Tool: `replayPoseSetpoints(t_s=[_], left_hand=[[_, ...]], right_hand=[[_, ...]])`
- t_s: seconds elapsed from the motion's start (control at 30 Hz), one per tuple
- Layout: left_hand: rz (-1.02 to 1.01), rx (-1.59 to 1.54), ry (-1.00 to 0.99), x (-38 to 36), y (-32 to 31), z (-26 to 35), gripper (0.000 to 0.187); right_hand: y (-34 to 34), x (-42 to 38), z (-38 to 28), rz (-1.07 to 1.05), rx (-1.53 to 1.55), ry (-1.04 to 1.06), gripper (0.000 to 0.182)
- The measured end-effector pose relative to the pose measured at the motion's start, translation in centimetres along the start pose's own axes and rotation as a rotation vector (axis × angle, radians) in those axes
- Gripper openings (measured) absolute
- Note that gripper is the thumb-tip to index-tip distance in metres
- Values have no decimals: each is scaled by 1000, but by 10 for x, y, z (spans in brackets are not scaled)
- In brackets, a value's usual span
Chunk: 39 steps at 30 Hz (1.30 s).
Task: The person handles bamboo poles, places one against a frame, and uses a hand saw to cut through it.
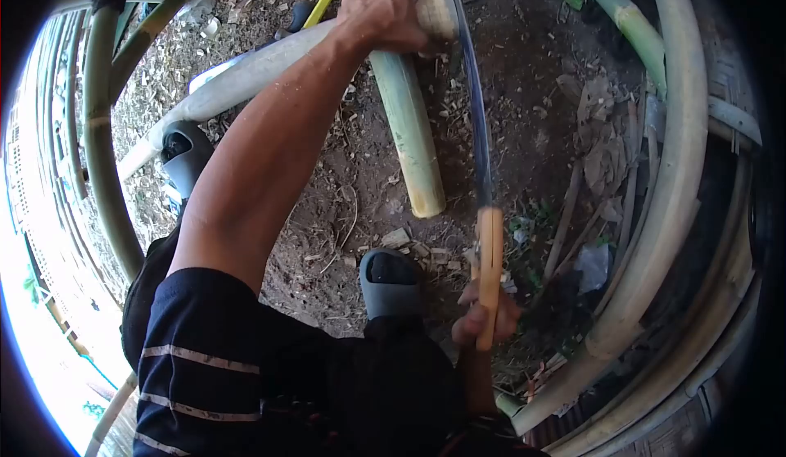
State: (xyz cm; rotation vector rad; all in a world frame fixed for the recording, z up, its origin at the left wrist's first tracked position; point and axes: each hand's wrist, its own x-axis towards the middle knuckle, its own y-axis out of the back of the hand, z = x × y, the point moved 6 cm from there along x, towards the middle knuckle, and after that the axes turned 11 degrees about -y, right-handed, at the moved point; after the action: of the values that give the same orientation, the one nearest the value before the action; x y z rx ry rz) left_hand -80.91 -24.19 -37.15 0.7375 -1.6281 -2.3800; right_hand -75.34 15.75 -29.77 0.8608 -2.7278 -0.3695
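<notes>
My left hand (381, 16) is wrapped over a pale bamboo pole (274, 68) close to its right end. Beneath that pole lies a shorter, greenish bamboo piece (405, 138), crossing it on the ground. In my right hand (491, 319) is a handsaw (475, 105), gripped by its light wooden handle. Its long, narrow blade points away from me and runs alongside the cut end of the pole, just right of my left hand.
Thick curved bamboo poles (679, 129) line the right side. A bamboo frame (100, 138) stands at the left. A yellow-and-black tool handle (322, 5) lies beyond the pole. Wood chips litter the dirt around my grey sandals (389, 293).
</notes>
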Motion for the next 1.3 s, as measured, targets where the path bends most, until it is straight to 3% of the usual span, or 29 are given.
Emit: replayPoseSetpoints(t_s=[0.07, 0.17, 0.27, 0.33, 0.37, 0.43, 0.47, 0.57, 0.67, 0.77, 0.83, 0.87, 0.9, 0.97, 1.03, 1.1, 1.17, 1.2, 1.3], left_hand=[[60, 10, -27, -7, 4, 11, 80], [43, 7, 38, -9, 3, 11, 83], [-6, 28, 37, -13, 3, 10, 82], [1, 2, 7, -8, 9, 11, 81], [4, -10, 18, -6, 6, 10, 81], [-21, -23, 35, -10, 1, 11, 79], [41, -17, 6, -16, 7, 14, 77], [14, -6, 100, -8, -6, 9, 76], [30, -28, 76, -25, 9, 10, 74], [94, -30, -10, -5, 3, 7, 68], [109, 37, -28, -14, 4, 15, 64], [8, 25, 41, -15, 4, 14, 63], [17, 28, 29, -15, 5, 17, 63], [125, 35, -3, -17, 6, 19, 67], [95, 34, 29, -14, 9, 9, 70], [12, -16, 24, -6, 4, 4, 75], [123, 13, 8, 1, 12, 4, 78], [88, 13, 8, -3, 10, 10, 78], [58, 27, 30, -9, 0, 10, 80]], right_hand=[[-13, 21, 6, 1, -21, 3, 36], [-68, 130, 1, -41, -32, -177, 35], [-50, 85, 11, -2, -118, -175, 39], [-7, 8, 8, 53, 26, 8, 43], [12, -16, 0, -13, -16, -70, 45], [10, -21, -9, -81, -51, -165, 47], [1, -9, -1, -20, -26, -145, 45], [-57, 102, 8, 28, -123, -150, 29], [-68, 110, 15, -15, -75, -251, 32], [1, -6, 10, 68, -23, -60, 37], [3, -19, 1, 95, 14, -64, 38], [1, -22, 3, 118, 36, -61, 37], [-7, -2, 3, 149, 65, -28, 35], [-46, 71, 19, 5, -108, -153, 31], [-73, 125, 4, -12, 35, -281, 26], [-45, 82, 13, -1, -32, -232, 28], [-11, 18, -1, 74, -105, -71, 37], [6, -16, 1, -3, -37, -75, 42], [11, -17, -11, 89, 65, -113, 39]])
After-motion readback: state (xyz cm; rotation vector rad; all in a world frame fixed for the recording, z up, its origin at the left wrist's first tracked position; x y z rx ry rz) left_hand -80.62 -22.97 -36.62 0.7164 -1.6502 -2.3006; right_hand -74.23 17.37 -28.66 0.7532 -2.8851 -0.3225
